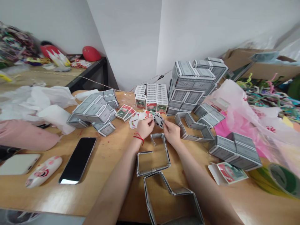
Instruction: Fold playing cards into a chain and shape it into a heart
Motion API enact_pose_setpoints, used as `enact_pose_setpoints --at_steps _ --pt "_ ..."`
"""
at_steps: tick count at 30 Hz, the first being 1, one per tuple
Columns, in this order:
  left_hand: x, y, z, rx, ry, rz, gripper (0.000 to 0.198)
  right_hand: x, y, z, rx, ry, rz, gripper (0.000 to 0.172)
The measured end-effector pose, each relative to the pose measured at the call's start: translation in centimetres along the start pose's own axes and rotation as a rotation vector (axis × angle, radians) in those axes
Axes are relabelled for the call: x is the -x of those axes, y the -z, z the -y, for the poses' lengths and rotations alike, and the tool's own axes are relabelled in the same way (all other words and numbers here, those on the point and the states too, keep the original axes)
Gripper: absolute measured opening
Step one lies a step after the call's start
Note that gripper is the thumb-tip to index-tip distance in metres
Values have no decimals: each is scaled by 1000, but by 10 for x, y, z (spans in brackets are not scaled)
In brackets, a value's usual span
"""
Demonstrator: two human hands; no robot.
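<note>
My left hand [145, 127] and my right hand [172, 132] meet over the middle of the table, both pinching a playing card [158, 120] that shows black pips. Whether it is one card or a few together I cannot tell. Loose playing cards [134, 121] lie face up just left of my left hand. Between my forearms stand two open frames made of folded cards: a smaller frame [153, 162] and a nearer, larger frame [172, 198]. Another open card frame [194, 128] stands right of my right hand.
Finished-looking card blocks [194, 84] are stacked at the back right, with more card blocks [96, 107] at left. Boxed decks [152, 97] stand behind my hands. A phone [78, 159], a yellow-green tape roll [276, 178] and plastic bags [248, 106] flank the work area.
</note>
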State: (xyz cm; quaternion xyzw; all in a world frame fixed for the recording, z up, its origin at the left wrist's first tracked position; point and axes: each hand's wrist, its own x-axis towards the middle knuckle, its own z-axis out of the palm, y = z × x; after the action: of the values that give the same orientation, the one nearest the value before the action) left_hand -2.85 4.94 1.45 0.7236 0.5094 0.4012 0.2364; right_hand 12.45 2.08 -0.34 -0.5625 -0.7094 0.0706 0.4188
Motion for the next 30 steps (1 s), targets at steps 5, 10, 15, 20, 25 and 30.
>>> enact_pose_setpoints --at_steps 5,10,15,20,25,30 --pt "0 -5 3 339 78 -70 29 1 -2 -4 -19 -18 -34 26" --pt "-2 -6 4 403 150 -62 26 2 -3 -2 20 19 -33 26" --pt "-2 -7 2 300 121 -116 25 3 -3 6 137 192 35 27" --pt "-1 -10 1 136 37 -205 20 3 -4 7 183 275 -23 26" --pt "-1 -9 2 28 6 -249 19 3 -5 6 203 316 -14 27" --pt "-1 -9 2 -36 -17 -286 19 4 -6 5 190 309 15 27"
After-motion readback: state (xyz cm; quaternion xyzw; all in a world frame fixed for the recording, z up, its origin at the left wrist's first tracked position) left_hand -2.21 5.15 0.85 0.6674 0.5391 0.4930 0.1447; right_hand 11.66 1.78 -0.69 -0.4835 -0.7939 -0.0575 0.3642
